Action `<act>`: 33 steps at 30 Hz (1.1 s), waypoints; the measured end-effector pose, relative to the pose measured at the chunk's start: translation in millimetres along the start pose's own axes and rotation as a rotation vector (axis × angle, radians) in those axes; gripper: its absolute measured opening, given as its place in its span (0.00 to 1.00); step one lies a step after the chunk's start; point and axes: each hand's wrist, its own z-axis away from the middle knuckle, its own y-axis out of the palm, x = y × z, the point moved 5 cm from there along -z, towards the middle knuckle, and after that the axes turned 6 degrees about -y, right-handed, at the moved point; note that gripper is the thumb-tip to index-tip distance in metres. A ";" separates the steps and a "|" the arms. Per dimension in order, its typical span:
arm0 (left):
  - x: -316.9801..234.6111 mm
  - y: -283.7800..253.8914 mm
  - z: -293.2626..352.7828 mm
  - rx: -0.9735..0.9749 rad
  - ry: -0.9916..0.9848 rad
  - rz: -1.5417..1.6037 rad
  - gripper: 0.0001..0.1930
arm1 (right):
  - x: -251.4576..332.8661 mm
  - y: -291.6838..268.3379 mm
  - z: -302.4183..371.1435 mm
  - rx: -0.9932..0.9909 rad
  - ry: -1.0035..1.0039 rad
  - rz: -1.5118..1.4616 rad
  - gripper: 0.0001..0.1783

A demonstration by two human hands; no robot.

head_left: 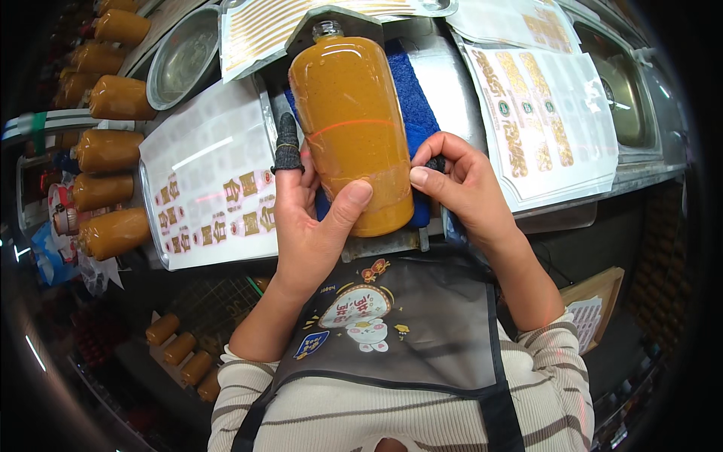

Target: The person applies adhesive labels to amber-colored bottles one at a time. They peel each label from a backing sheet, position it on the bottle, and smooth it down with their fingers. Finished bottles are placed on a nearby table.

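Observation:
An ochre-glazed bottle [350, 98] with a clear threaded neck lies in a metal cradle [388, 246], its neck pointing away from me. A red light line crosses its body, and a faint film edge runs across its lower part. My left hand [305, 207] grips the bottle's lower left side, thumb pressed on its front; a black finger cot covers one raised finger. At the lower right edge of the bottle, my right hand [459, 181] is closed in a pinch, with a black cot on one finger. What the pinch holds is hidden. Blue cloth [416, 90] lies under the bottle.
Decal sheets [218, 151] lie on a tray at left, with more gold decal sheets [557, 113] at right. Gold strips [256, 34] lie at the back, beside a metal bowl [184, 56]. Several ochre bottles [113, 151] line the left. A sink basin [621, 90] is far right.

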 end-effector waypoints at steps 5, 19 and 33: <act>0.8 -0.8 -0.1 0.005 0.003 0.008 0.29 | -1.0 0.5 -2.5 0.006 -0.014 -0.018 0.11; 1.0 -1.5 0.5 0.009 -0.002 -0.010 0.34 | 21.3 14.5 12.7 -0.020 -0.034 -0.030 0.10; -1.3 -2.9 0.7 0.008 0.040 0.038 0.32 | 35.8 21.8 20.7 -0.059 -0.085 0.051 0.07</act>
